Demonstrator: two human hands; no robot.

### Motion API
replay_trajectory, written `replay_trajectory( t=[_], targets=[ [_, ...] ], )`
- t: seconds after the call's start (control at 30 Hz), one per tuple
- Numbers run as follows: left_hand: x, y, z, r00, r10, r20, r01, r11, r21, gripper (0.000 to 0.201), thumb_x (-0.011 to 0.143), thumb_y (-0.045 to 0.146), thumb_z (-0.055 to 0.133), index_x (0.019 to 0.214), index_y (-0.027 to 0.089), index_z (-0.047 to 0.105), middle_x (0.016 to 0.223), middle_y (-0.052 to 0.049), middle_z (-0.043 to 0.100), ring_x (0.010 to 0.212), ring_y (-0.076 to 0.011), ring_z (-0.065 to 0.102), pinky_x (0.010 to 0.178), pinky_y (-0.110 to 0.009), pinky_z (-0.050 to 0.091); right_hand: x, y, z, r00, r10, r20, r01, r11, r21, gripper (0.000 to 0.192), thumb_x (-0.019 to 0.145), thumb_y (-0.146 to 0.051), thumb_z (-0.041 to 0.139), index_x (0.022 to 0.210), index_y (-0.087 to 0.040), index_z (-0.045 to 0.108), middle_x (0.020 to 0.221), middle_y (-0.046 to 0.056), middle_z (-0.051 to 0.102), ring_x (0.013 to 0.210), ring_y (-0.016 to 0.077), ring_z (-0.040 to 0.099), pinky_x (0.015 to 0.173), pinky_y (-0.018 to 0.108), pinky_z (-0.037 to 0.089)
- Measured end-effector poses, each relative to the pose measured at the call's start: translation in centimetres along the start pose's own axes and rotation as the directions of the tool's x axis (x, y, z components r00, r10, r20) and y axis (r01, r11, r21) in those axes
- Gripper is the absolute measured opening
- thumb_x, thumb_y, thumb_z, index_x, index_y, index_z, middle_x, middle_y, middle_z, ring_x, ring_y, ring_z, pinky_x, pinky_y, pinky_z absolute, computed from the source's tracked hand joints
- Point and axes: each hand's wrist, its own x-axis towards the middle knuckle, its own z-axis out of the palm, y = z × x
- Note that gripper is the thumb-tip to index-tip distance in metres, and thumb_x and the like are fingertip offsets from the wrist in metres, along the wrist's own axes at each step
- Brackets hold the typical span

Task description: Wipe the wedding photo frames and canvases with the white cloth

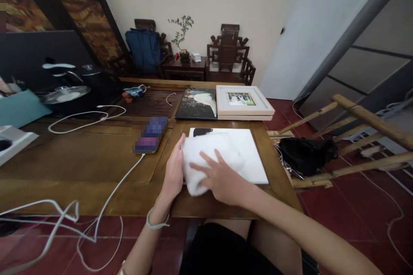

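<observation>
A soft white cloth [209, 144] lies bunched over a flat white panel [254, 159] on the wooden table. A dark patch shows at the panel's upper left, partly covered by the cloth. My right hand [222, 178] rests on top of the cloth with its fingers spread. At the panel's left edge, my left hand [176, 167] stands side-on with fingers stretched forward, touching the cloth's left side. Its far fingers are partly hidden, so whether they reach under the panel does not show.
Beyond the panel lie a dark photo panel [196, 103] and a pale picture frame [245, 99]. A phone [150, 135] with a white cable [119, 184] is left of my hands. A lidded pot [67, 96] stands far left. Bamboo rails [348, 163] rise right of the table [97, 150].
</observation>
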Motion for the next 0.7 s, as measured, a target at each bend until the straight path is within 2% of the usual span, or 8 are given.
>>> replay_trajectory(
  t=[0.07,0.17,0.27,0.37,0.47,0.57,0.6,0.7],
  targets=[
    [-0.1,0.0,0.2,0.999,0.041,0.034,-0.042,0.998,0.041,0.047,0.097,0.036,0.021,0.138,0.02,0.037,0.145,-0.006,0.037,0.135,-0.0201,0.032,0.113,-0.042,0.022,-2.2,-1.4,-0.1,0.998,-0.045,0.038,0.043,0.998,0.045,0.029,0.077,-0.009,0.046,0.092,-0.02,0.068,0.146,0.0,0.035,0.138,0.0339,0.013,0.107,0.065,0.011],
    [-0.3,-0.1,0.7,0.983,0.093,0.158,-0.122,0.975,0.184,0.046,0.096,0.033,0.028,0.138,0.018,0.037,0.145,-0.008,0.037,0.136,-0.0203,0.03,0.113,-0.042,0.023,-5.6,-1.9,-0.9,0.997,0.005,0.083,-0.015,0.994,0.11,0.033,0.071,-0.004,0.044,0.087,-0.021,0.067,0.145,-0.004,0.035,0.139,0.0288,0.013,0.111,0.058,0.01],
    [-0.3,-0.7,1.2,0.964,0.112,0.242,-0.185,0.935,0.304,0.046,0.094,0.03,0.035,0.137,0.014,0.038,0.143,-0.011,0.041,0.135,-0.0212,0.031,0.112,-0.042,0.026,-8.2,-0.8,-1.9,0.985,0.15,0.085,-0.159,0.98,0.118,0.044,0.063,0.003,0.038,0.088,-0.02,0.065,0.146,-0.004,0.034,0.139,0.0248,0.015,0.112,0.055,0.013],
    [-0.2,-1.4,1.4,0.949,0.131,0.285,-0.23,0.908,0.351,0.044,0.093,0.027,0.035,0.133,0.011,0.044,0.139,-0.014,0.045,0.134,-0.0222,0.034,0.111,-0.043,0.029,-8.7,1.9,-2.1,0.955,0.291,0.049,-0.295,0.95,0.101,0.051,0.061,0.005,0.035,0.096,-0.019,0.063,0.146,0.0,0.035,0.138,0.0251,0.016,0.11,0.055,0.017],
    [-0.1,-1.7,1.4,0.942,0.147,0.302,-0.257,0.895,0.365,0.043,0.092,0.026,0.035,0.131,0.012,0.046,0.138,-0.014,0.046,0.132,-0.0231,0.036,0.11,-0.044,0.031,-6.4,5.0,-1.6,0.898,0.44,-0.026,-0.436,0.895,0.09,0.05,0.064,0.003,0.037,0.103,-0.015,0.061,0.141,0.009,0.042,0.137,0.029,0.021,0.107,0.058,0.018],
    [0.0,-1.8,1.3,0.934,0.165,0.316,-0.278,0.891,0.358,0.043,0.092,0.024,0.037,0.132,0.013,0.046,0.139,-0.013,0.046,0.132,-0.0236,0.036,0.11,-0.046,0.031,-1.8,7.1,-1.2,0.836,0.537,-0.114,-0.524,0.842,0.126,0.048,0.068,-0.001,0.039,0.109,-0.014,0.06,0.129,0.015,0.053,0.134,0.0331,0.027,0.102,0.062,0.02],
    [0.0,-1.8,1.3,0.931,0.171,0.321,-0.286,0.89,0.354,0.043,0.092,0.024,0.037,0.132,0.013,0.046,0.138,-0.013,0.046,0.132,-0.0236,0.036,0.109,-0.046,0.031,0.0,7.4,-1.2,0.844,0.522,-0.127,-0.502,0.85,0.158,0.047,0.069,-0.002,0.039,0.109,-0.014,0.061,0.125,0.015,0.056,0.132,0.034,0.028,0.1,0.064,0.02],
    [0.1,-2.1,1.3,0.931,0.188,0.312,-0.297,0.886,0.355,0.041,0.092,0.025,0.038,0.129,0.011,0.049,0.135,-0.015,0.049,0.13,-0.0237,0.04,0.108,-0.046,0.033,5.0,7.4,-1.1,0.905,0.407,-0.126,-0.365,0.893,0.265,0.049,0.07,-0.003,0.039,0.111,-0.017,0.061,0.121,0.012,0.06,0.127,0.0328,0.037,0.099,0.062,0.021]
  ],
)
